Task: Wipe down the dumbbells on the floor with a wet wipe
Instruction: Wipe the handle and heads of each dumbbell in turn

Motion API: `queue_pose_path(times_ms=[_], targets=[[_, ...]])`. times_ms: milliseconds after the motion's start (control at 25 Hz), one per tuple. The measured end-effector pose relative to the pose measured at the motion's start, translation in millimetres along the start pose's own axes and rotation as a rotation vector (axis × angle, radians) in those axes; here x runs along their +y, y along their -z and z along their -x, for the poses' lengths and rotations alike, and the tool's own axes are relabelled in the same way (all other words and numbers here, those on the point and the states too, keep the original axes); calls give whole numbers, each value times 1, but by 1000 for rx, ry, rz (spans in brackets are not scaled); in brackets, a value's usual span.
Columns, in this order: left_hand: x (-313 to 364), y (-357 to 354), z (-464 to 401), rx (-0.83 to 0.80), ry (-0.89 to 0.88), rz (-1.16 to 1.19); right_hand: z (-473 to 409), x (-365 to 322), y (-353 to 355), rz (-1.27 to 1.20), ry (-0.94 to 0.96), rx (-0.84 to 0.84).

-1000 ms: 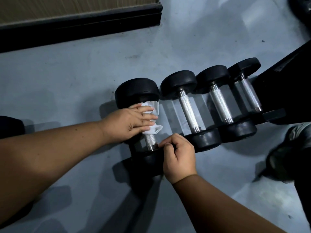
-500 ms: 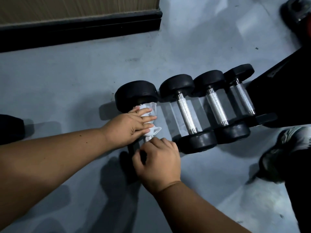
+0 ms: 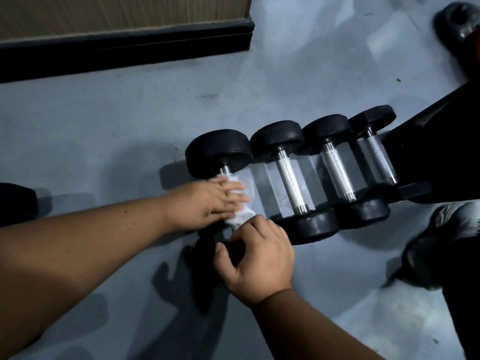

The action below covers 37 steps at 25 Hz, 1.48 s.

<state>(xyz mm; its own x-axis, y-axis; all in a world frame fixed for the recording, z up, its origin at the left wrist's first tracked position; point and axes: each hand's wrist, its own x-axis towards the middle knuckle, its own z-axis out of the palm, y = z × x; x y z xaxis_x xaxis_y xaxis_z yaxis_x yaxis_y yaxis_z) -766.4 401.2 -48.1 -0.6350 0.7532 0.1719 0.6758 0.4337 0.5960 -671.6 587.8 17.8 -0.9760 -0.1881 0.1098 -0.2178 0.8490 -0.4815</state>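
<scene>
Several black dumbbells with chrome handles lie side by side on the grey floor (image 3: 104, 141). The leftmost dumbbell (image 3: 219, 152) is the largest. My left hand (image 3: 207, 201) holds a white wet wipe (image 3: 240, 214) wrapped round its handle, fingers curled over the wipe. My right hand (image 3: 257, 261) grips the near head of that same dumbbell, which it mostly hides. The second dumbbell (image 3: 288, 180), the third dumbbell (image 3: 336, 170) and the fourth dumbbell (image 3: 378, 154) lie untouched to the right.
A black skirting board (image 3: 124, 53) runs along the wall at the top. A dark rack or bench base (image 3: 441, 141) sits right of the dumbbells. A shoe (image 3: 446, 245) is at the right edge, another weight (image 3: 457, 22) at the top right, a dark object (image 3: 15, 201) at the far left.
My right hand has shifted left along the near head of the leftmost dumbbell. My left hand and the wipe have slid a little down the handle, baring chrome near the far head.
</scene>
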Motion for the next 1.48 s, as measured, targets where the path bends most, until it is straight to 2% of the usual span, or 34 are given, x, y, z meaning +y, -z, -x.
queue_pose_path(times_ms=[120, 240, 400, 520, 680, 800, 960, 1120, 1360, 1400, 1480], targets=[[-11, 9, -7, 59, 80, 25, -2, 8, 2, -14, -21, 12], [9, -9, -3, 108, 136, -2, -4, 12, 4, -34, -10, 16], [32, -26, 13, -17, -46, 91, -3, 12, 5, -60, 1, 2], [14, -14, 4, -64, -128, -2, -3, 12, 4, -55, 17, 10], [-10, 2, -9, 84, 89, 85, -2, 13, 4, -43, 18, 32], [6, -15, -2, 169, 152, 105, -2, 13, 5, -68, 29, 55], [30, -36, 12, 61, 14, 192, -3, 13, 2, -54, 31, 79], [13, -17, 3, -2, -70, 81, -4, 12, 2, -47, 25, 92], [-4, -4, 0, 233, 141, 138, -3, 12, 2, -31, 18, 82], [0, -8, 2, 261, 148, 119, -4, 13, 2, -30, 17, 81], [14, -22, 12, 232, 50, 80, -3, 13, 2, -32, 20, 77]])
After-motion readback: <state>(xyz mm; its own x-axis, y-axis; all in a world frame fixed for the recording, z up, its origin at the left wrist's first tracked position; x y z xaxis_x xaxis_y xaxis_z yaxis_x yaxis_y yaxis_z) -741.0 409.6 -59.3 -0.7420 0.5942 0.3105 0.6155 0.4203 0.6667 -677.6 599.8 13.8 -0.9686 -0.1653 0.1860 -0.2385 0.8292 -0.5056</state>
